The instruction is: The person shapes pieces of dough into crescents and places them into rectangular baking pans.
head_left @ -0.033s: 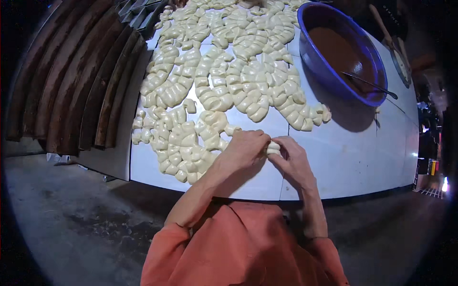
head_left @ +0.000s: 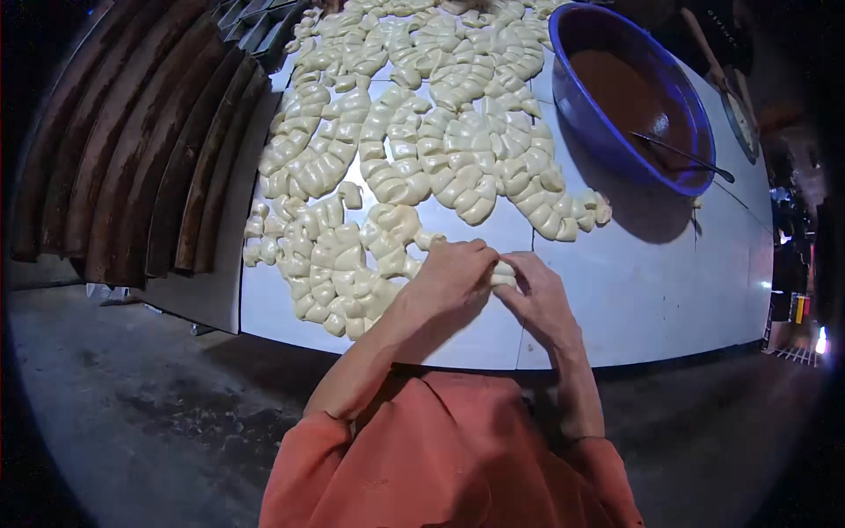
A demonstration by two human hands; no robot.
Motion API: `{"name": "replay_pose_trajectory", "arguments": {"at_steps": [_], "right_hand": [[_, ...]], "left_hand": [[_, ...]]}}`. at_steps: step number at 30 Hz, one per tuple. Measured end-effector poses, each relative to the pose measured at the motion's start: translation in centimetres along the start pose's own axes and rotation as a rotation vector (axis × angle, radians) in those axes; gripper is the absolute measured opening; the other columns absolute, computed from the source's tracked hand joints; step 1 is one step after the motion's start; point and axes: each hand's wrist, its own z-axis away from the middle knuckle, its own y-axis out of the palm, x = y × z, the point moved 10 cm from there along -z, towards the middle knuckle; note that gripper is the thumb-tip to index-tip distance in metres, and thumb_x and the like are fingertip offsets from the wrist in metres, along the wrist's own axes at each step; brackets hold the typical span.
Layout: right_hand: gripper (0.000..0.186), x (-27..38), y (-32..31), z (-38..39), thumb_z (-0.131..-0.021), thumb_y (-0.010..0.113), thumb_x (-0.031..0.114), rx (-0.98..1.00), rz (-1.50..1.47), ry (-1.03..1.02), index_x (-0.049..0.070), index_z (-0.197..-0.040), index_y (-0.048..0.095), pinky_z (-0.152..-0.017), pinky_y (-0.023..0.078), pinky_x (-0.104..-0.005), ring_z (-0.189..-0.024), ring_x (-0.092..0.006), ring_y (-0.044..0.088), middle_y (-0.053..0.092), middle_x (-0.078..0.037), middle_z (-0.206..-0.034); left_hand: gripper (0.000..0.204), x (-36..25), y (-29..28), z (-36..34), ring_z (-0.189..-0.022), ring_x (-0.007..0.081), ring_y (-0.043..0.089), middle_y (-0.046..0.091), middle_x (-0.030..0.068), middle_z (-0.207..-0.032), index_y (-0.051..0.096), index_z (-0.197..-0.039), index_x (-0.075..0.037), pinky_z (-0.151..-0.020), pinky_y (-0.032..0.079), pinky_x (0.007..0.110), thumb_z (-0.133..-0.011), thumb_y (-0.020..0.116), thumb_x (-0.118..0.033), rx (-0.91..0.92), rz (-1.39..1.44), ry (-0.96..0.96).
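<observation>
Close to the table's front edge, my left hand (head_left: pixel 459 271) and my right hand (head_left: pixel 544 295) meet around a small piece of pale dough (head_left: pixel 503 275). Fingers of both hands are closed on it, and its smooth, rounded folds show between them. My left hand covers part of the piece. Just left of that hand, many glossy cream-coloured dough pieces (head_left: pixel 339 277) lie packed in curved rows. More of these rows (head_left: pixel 471 141) spread toward the far end of the white tabletop (head_left: pixel 634 299).
A large blue basin (head_left: pixel 561 75) of brown liquid stands at the far right, with a spoon (head_left: pixel 682 151) resting over its rim. Long dark-brown trays (head_left: pixel 132 150) are stacked beside the table on the left. Grey metal moulds (head_left: pixel 264 31) sit behind them.
</observation>
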Motion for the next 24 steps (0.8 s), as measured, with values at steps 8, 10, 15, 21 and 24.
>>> {"name": "replay_pose_trajectory", "arguments": {"at_steps": [8, 10, 15, 21, 24], "right_hand": [[0.047, 1.1, -0.1, -0.2, -0.081, 0.071, 0.018, -0.041, 0.195, -0.193, 0.003, -0.124, 0.056, -0.086, 0.05, -0.0419, -0.1, -0.0342, 0.063, 0.062, -0.016, -0.112], [0.038, -0.1, 0.4, -0.7, -0.082, 0.068, 0.014, 0.057, 0.079, 0.014, 0.002, -0.117, 0.058, -0.079, 0.052, -0.0398, -0.089, -0.033, 0.064, 0.063, -0.016, -0.104], [0.035, 2.2, 0.2, 2.1, -0.083, 0.068, 0.012, 0.146, -0.013, 0.013, 0.003, -0.115, 0.059, -0.078, 0.053, -0.0388, -0.089, -0.0315, 0.065, 0.063, -0.016, -0.102], [0.051, 1.5, 1.3, 4.2, -0.08, 0.076, 0.027, 0.199, 0.285, -0.134, 0.003, -0.121, 0.059, -0.095, 0.046, -0.0447, -0.112, -0.0367, 0.056, 0.059, -0.016, -0.123], [0.056, 2.3, 1.0, 2.7, -0.077, 0.079, 0.031, 0.054, 0.376, -0.156, 0.003, -0.122, 0.06, -0.096, 0.043, -0.0459, -0.115, -0.0365, 0.054, 0.059, -0.017, -0.123]], "left_hand": [[0.046, 0.1, -0.5, 0.9, -0.095, 0.0371, 0.063, 0.061, 0.0145, -0.103, 0.056, -0.116, -0.005, -0.08, 0.048, 0.048, -0.075, 0.075, -0.013, -0.043, 0.032, 0.055], [0.035, -0.2, -0.2, 0.5, -0.093, 0.0382, 0.062, 0.06, 0.0159, -0.097, 0.059, -0.106, -0.004, -0.079, 0.049, 0.048, -0.076, 0.072, -0.013, 0.015, 0.029, 0.042], [0.03, -3.7, -1.2, 4.1, -0.086, 0.0375, 0.063, 0.061, 0.0149, -0.093, 0.058, -0.1, -0.003, -0.074, 0.051, 0.048, -0.078, 0.07, -0.018, -0.007, 0.026, -0.043], [0.055, -2.7, 1.6, 8.0, -0.094, 0.037, 0.065, 0.062, 0.0164, -0.111, 0.057, -0.125, -0.005, -0.079, 0.054, 0.046, -0.077, 0.075, -0.025, -0.017, 0.117, -0.095], [0.053, -0.4, -2.3, 9.5, -0.107, 0.0378, 0.064, 0.06, 0.0191, -0.129, 0.056, -0.129, -0.005, -0.087, 0.054, 0.043, -0.082, 0.073, -0.023, -0.153, 0.126, -0.164]]}}
